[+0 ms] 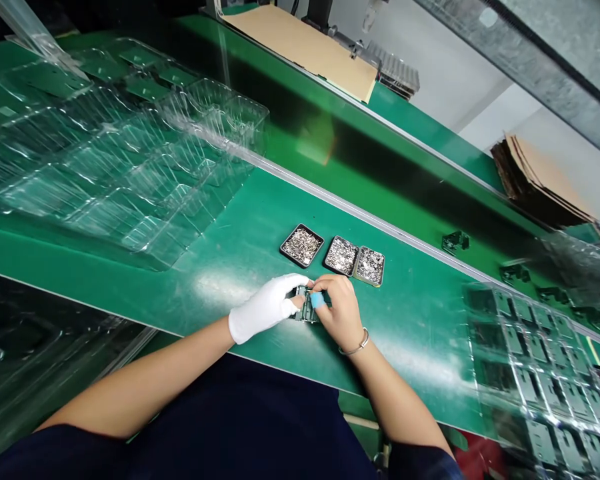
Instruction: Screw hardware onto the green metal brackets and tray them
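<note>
My left hand (264,308), in a white glove with bare fingertips, grips a small grey-green slotted part (307,311) low over the bench. Bent over the same part from the other side is my right hand (344,308). It has a blue wrap (317,299) on one finger and a bracelet at the wrist. Its fingertips are pinched together at the part's upper side; whatever they hold is too small or hidden. Just beyond my hands sit three small square trays: a left one (303,245), a middle one (341,256) and a right one (370,265), all filled with tiny shiny metal pieces.
Clear plastic blister trays (100,180) are stacked at left. Another blister tray (545,360) at right holds several grey-green parts. Past a metal rail (325,195) runs a green belt carrying dark parts (455,243). Cardboard sheets (545,173) stand at the far right.
</note>
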A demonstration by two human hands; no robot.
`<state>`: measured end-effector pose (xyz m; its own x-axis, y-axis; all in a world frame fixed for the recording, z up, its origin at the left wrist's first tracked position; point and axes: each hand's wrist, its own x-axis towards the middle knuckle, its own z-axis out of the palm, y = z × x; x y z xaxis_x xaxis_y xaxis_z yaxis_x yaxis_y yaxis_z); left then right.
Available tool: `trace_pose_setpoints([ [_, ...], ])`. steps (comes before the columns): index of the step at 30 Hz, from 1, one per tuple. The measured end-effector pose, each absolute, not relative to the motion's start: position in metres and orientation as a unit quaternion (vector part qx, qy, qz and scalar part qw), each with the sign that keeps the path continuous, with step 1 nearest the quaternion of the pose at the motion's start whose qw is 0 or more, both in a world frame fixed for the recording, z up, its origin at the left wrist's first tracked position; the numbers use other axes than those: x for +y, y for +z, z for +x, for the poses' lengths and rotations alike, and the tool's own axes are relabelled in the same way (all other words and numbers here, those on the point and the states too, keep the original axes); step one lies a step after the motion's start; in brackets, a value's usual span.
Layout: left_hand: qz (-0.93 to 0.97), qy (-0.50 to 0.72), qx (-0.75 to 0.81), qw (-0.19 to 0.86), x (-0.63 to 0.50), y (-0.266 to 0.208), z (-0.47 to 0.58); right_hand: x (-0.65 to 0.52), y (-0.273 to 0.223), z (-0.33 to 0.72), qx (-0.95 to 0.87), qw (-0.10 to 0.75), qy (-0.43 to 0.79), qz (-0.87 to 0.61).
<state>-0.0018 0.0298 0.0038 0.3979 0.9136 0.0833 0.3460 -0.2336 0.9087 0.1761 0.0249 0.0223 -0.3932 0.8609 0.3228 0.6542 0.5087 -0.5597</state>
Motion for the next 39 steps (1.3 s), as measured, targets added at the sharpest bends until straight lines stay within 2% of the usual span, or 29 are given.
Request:
trace_pose_setpoints([
  [14, 0.678, 0.31, 0.445, 0.497, 0.03, 0.011, 0.001, 0.021, 0.012, 0.176, -0.822, 0.333, 0.162, -0.432],
  [30, 0.672, 0.315, 0.444, 0.502, 0.029, 0.01, 0.002, 0.019, 0.016, 0.175, -0.808, 0.325, 0.206, -0.446],
  [32, 0.663, 0.32, 0.457, 0.5, 0.03, 0.01, 0.005, 0.019, 0.016, 0.174, -0.794, 0.329, 0.243, -0.45],
  [37, 0.64, 0.315, 0.476, 0.515, 0.03, 0.01, 0.009, 0.021, 0.007, 0.177, -0.644, 0.38, 0.479, -0.46],
  [39, 0.647, 0.315, 0.484, 0.498, 0.03, 0.01, 0.009, 0.021, 0.005, 0.177, -0.607, 0.382, 0.521, -0.463],
])
